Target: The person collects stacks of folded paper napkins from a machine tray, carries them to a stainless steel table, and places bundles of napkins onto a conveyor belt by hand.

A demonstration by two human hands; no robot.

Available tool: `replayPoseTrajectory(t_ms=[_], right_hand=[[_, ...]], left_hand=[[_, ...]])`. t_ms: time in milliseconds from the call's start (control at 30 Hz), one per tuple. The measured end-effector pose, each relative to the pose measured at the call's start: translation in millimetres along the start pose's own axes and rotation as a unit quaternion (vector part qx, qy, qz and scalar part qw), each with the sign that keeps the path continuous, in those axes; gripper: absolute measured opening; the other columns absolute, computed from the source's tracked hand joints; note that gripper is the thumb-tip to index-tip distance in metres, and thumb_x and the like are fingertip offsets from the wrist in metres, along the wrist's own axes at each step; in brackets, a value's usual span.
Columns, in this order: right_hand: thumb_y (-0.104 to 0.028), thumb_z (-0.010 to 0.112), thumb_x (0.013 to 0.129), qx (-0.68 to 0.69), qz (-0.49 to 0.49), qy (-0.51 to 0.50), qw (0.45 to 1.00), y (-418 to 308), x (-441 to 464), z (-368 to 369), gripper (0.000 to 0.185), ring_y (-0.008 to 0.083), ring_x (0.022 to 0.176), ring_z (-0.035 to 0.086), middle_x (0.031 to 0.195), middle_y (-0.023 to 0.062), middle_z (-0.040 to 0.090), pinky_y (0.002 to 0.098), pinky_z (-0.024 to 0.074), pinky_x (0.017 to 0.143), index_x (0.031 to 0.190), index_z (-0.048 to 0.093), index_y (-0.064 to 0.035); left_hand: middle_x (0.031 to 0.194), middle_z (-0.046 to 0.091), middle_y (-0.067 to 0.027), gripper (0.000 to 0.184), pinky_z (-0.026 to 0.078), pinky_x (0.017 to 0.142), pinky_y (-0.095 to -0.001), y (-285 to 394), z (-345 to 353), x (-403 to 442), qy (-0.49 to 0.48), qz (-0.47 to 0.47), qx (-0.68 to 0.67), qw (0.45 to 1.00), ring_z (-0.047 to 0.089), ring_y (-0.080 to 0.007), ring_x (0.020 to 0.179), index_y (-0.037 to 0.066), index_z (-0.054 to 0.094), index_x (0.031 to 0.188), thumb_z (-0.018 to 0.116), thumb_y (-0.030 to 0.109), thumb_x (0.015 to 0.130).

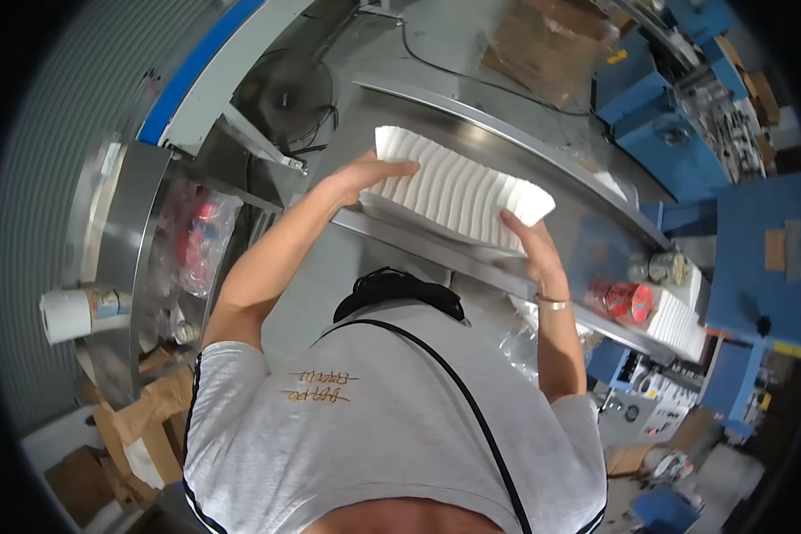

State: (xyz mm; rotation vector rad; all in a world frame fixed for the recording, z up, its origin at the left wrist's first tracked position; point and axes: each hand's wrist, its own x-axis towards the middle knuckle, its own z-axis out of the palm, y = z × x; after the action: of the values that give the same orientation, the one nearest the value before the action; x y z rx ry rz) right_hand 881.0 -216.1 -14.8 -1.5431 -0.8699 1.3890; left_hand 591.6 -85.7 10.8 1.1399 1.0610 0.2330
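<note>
A long row of white, thin, ridged pieces [454, 189], like stacked folded paper or pads, is held between my two hands above the steel channel-like table [587, 233]. My left hand [361, 176] grips its left end, with the thumb lying across the top. Around the right end closes my right hand [536, 246], its thumb pressed against the near side. The fingers beneath the row are mostly hidden.
At the table's right end are a red round pack [627, 303] and another white ridged stack [678, 325]. On the left, a steel bench [133, 231] carries a clear bag with red items [200, 236] and a white roll [66, 315]. Blue machinery [641, 116] stands far right.
</note>
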Motion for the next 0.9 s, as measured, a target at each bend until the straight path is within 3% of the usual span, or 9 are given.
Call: replayPoseTrajectory(t_ms=[67,100,167,233,400,500,567,667,900], right_hand=[[-0.031,0.072,0.085,-0.016,0.045,0.029,0.998,-8.0,-10.5,13.8,0.073,0.0227,0.129,0.043,0.138,0.0140,0.050,0.0347,0.0293,0.110,0.140,0.041,0.0040],[-0.040,0.072,0.082,-0.046,0.090,0.022,0.995,3.3,-3.9,6.3,0.078,0.0268,0.136,0.037,0.144,0.0089,0.046,0.0576,0.0181,0.110,0.146,0.039,-0.0101],[-0.033,0.069,0.085,-0.066,0.070,0.053,0.994,-14.3,-14.6,26.1,0.069,0.0279,0.131,0.044,0.137,0.0117,0.052,0.0451,0.0314,0.109,0.141,0.044,-0.0013],[-0.015,0.069,0.086,0.019,0.005,-0.012,1.000,8.6,21.3,14.3,0.065,0.0274,0.124,0.051,0.137,0.0136,0.051,0.0408,0.0408,0.105,0.142,0.041,0.0009],[-0.016,0.067,0.087,0.010,-0.087,-0.135,0.987,-52.0,45.3,85.3,0.063,0.0270,0.124,0.050,0.135,0.0130,0.052,0.0401,0.0383,0.106,0.142,0.041,0.0000],[-0.014,0.068,0.085,-0.036,-0.097,-0.194,0.975,-97.7,62.7,197.2,0.059,0.0209,0.120,0.050,0.129,0.0109,0.055,0.0365,0.0355,0.105,0.138,0.045,0.0021],[-0.018,0.069,0.085,-0.101,-0.111,-0.253,0.956,-117.5,72.2,273.5,0.056,0.0202,0.113,0.054,0.123,0.0098,0.058,0.0344,0.0406,0.099,0.133,0.049,0.0022],[-0.017,0.069,0.086,-0.120,-0.110,-0.381,0.910,-123.3,86.1,402.0,0.051,0.0183,0.107,0.057,0.118,0.0093,0.061,0.0320,0.0446,0.094,0.130,0.052,0.0023],[-0.018,0.069,0.087,-0.081,-0.111,-0.579,0.804,-99.6,109.7,683.8,0.045,0.0153,0.100,0.060,0.111,0.0053,0.063,0.0297,0.0471,0.089,0.126,0.055,-0.0012]], left_hand=[[0.139,0.051,-0.0166,0.075,0.038,0.106,-0.0384,-24.4,-11.1,18.7,-0.058,0.020,-0.092,0.994,0.045,-0.0264,0.131,-0.002,0.054,0.132,0.074,0.048,0.080],[0.139,0.050,-0.0176,0.077,0.039,0.106,-0.0403,-17.4,-10.8,4.2,-0.036,0.024,-0.040,0.998,0.045,-0.0278,0.131,-0.002,0.055,0.131,0.075,0.051,0.078],[0.141,0.048,-0.0202,0.083,0.040,0.105,-0.0478,-21.8,-15.4,-1.3,0.013,0.020,0.028,0.999,0.043,-0.0326,0.133,0.000,0.055,0.133,0.075,0.056,0.075],[0.141,0.049,-0.0197,0.075,0.042,0.103,-0.0413,-16.6,-26.3,-27.6,0.066,0.077,-0.015,0.995,0.044,-0.0300,0.132,0.000,0.060,0.128,0.078,0.050,0.075],[0.131,0.055,-0.0141,0.071,0.042,0.101,-0.0323,-31.9,-80.4,-59.0,0.191,0.163,-0.111,0.962,0.050,-0.0231,0.124,0.001,0.056,0.128,0.086,0.031,0.071],[0.131,0.055,-0.0113,0.073,0.041,0.102,-0.0319,-57.3,-152.7,-148.1,0.248,0.159,-0.186,0.937,0.051,-0.0223,0.123,0.000,0.051,0.132,0.084,0.028,0.073],[0.137,0.051,-0.0139,0.078,0.038,0.106,-0.0350,-82.5,-183.3,-198.8,0.346,0.278,-0.195,0.875,0.048,-0.0231,0.127,-0.002,0.044,0.138,0.082,0.029,0.077],[0.140,0.048,-0.0167,0.085,0.030,0.112,-0.0374,-130.8,-240.1,-271.6,0.442,0.192,-0.213,0.850,0.043,-0.0249,0.132,-0.001,0.034,0.145,0.078,0.032,0.080],[0.131,0.057,-0.0150,0.070,0.037,0.106,-0.0373,-250.5,-379.3,-385.3,0.545,0.138,-0.302,0.770,0.050,-0.0241,0.126,-0.002,0.049,0.134,0.073,0.039,0.083]])
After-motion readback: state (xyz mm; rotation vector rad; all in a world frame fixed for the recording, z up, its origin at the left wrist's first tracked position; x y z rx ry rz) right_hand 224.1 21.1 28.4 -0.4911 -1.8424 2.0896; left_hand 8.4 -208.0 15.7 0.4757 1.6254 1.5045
